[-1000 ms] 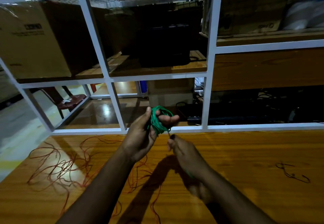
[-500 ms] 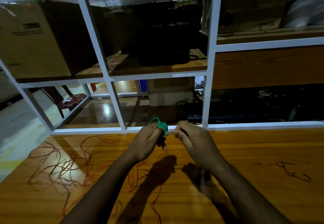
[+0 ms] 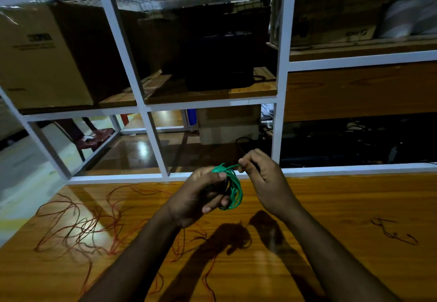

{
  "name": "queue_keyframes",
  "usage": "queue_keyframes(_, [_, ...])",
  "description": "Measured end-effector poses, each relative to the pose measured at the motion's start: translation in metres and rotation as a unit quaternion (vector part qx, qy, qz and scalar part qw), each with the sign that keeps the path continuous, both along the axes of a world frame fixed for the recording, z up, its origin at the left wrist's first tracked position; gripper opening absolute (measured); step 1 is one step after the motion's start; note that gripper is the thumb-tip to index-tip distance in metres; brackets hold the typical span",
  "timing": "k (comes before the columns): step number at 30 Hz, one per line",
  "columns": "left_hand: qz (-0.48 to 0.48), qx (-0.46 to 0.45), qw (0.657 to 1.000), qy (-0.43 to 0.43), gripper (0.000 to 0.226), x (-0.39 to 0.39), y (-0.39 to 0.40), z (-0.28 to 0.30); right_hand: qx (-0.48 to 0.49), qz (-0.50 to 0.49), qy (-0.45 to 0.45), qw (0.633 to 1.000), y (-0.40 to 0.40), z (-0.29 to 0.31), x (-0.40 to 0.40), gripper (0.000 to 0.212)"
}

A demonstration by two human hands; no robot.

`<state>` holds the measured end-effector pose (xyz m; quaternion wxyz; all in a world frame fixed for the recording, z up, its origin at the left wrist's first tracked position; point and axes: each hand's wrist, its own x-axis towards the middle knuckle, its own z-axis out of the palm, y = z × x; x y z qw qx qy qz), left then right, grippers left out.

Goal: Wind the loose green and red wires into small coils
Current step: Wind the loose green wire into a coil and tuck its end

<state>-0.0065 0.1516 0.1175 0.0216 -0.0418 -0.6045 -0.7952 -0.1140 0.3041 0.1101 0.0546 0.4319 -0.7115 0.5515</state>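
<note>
The wooden bench (image 3: 331,207) is backed at its far edge by a white shelf frame (image 3: 281,88). Loose red wire (image 3: 78,219) is spread over the bench's left part, not yet wound. Above the bench centre, a green coil (image 3: 233,189) is held in the left hand (image 3: 201,195), whose grip is curled around the loops, probably to keep them together. The coil's free end is pinched by the right hand (image 3: 262,178), apparently so that it can be wrapped round and secured.
</note>
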Motion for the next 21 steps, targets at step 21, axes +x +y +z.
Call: queue_keyframes(21, [0.014,0.191,0.980,0.047,0.023,0.004,-0.010,0.004,0.008,0.153,-0.158,0.976,-0.005,0.000,0.018,0.040])
